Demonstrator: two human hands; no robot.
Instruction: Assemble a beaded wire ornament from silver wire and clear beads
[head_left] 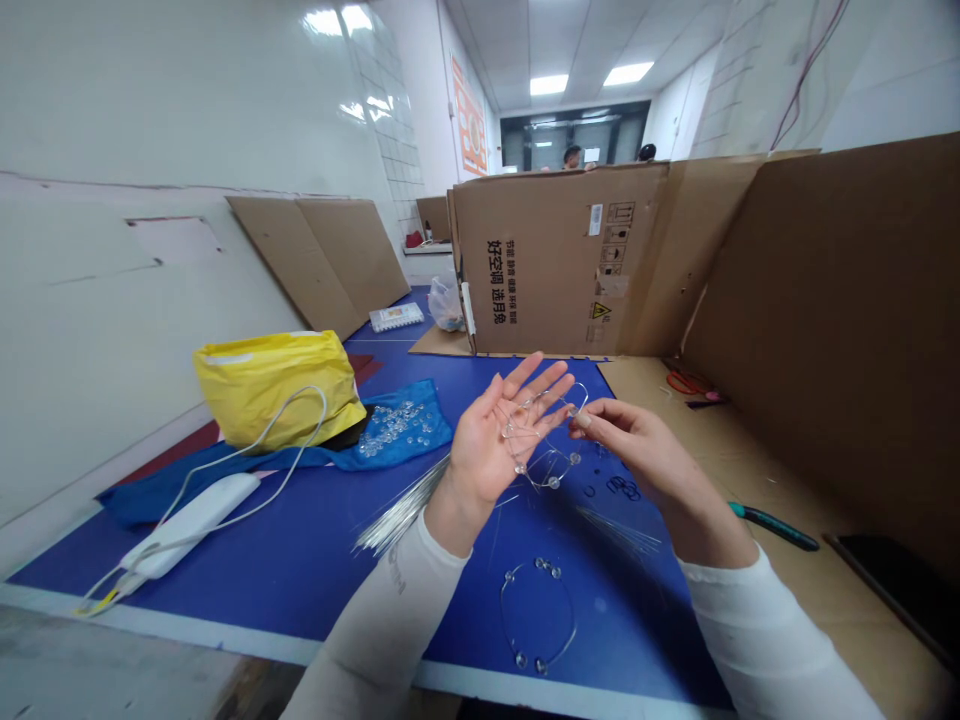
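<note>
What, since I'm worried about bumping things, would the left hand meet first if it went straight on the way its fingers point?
Likely the standing printed cardboard: the left hand points forward and rightward at it. How far off it stands is hard to judge.

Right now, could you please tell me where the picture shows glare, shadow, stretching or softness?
Head view: glare on the glossy left wall; dark shadow on the blue table near the right hand. Same head view: stretching toward the edges; beaded wire by the left hand looks slightly soft.
</note>
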